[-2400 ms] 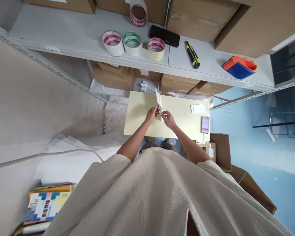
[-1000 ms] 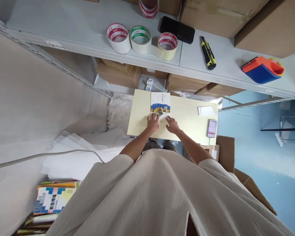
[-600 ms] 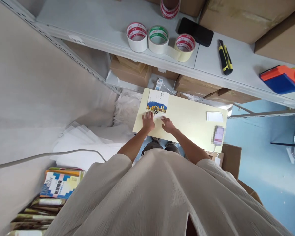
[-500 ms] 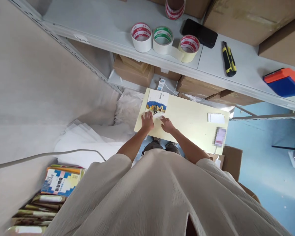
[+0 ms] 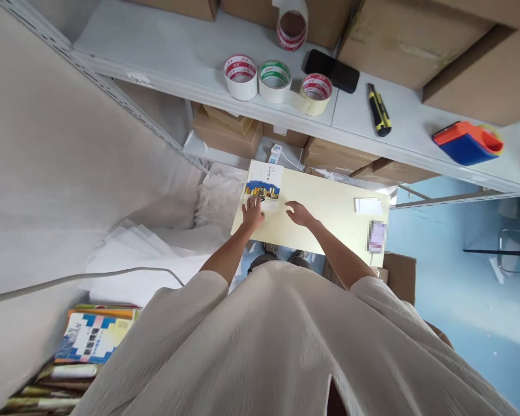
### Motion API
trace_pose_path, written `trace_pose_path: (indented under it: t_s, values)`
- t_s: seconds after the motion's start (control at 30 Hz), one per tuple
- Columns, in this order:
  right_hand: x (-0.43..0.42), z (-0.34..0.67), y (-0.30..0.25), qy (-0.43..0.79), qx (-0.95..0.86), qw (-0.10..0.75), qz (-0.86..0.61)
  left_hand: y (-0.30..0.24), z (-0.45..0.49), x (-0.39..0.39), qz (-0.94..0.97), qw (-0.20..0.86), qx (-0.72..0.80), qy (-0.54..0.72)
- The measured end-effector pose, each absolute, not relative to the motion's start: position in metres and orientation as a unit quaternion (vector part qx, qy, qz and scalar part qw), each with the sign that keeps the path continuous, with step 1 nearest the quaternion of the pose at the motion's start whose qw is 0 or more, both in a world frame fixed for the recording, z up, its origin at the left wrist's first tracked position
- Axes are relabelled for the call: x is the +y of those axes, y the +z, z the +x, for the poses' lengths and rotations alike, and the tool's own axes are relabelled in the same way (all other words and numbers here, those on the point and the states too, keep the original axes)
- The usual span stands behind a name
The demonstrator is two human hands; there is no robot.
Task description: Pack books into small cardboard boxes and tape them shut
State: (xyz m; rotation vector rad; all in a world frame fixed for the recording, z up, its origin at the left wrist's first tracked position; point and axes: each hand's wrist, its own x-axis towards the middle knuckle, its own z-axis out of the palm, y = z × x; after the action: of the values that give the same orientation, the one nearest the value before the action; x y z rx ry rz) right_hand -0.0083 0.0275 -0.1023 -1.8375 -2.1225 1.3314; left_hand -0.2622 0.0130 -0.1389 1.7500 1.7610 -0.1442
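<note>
A book (image 5: 265, 178) with a white cover and a blue and yellow skyline picture lies at the left end of the pale yellow table (image 5: 320, 196). My left hand (image 5: 253, 214) rests on the lower left part of the cover, its fingers stretched out. Just right of the book is my right hand (image 5: 300, 214), held apart from it over the table. Its fingers are loosely bent and apart, with nothing in them.
White cards (image 5: 368, 205) and a blurred-out phone (image 5: 377, 237) lie at the table's right end. Above runs a grey shelf (image 5: 177, 52) with tape rolls (image 5: 240, 78), a black phone-like object (image 5: 331, 70), a utility knife (image 5: 379, 110) and an orange-blue tool (image 5: 468, 143). Stacked books (image 5: 95, 335) stand lower left.
My right hand has moved right, away from the book's edge, and its fingers have lifted. My left hand stays on the cover. The whole view has shifted slightly.
</note>
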Motion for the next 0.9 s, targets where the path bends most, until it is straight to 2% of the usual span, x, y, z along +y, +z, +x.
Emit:
trace_pose_path:
  t_s: [0.13, 0.27, 0.43, 0.53, 0.67, 0.9]
  values:
    - [0.027, 0.058, -0.059, 0.382, -0.651, 0.122, -0.645, -0.121, -0.217, 0.026, 0.688, 0.325, 0.649, -0.003]
    - [0.027, 0.126, -0.01, 0.279, -0.634, 0.254, -0.675, -0.093, -0.166, 0.044, 0.728, 0.317, 0.607, 0.045]
    - [0.031, 0.215, 0.044, 0.141, -0.63, 0.33, -0.689, -0.062, -0.105, 0.056, 0.764, 0.304, 0.565, 0.064]
    - [0.036, 0.272, 0.07, 0.051, -0.633, 0.337, -0.695, -0.051, -0.073, 0.053, 0.779, 0.307, 0.543, 0.067]
    - [0.049, 0.343, 0.101, -0.05, -0.621, 0.294, -0.725, -0.044, -0.035, 0.039, 0.791, 0.321, 0.517, 0.063]
    - [0.094, 0.431, 0.125, -0.083, -0.672, 0.196, -0.709, -0.045, 0.022, -0.005, 0.772, 0.327, 0.543, 0.055]
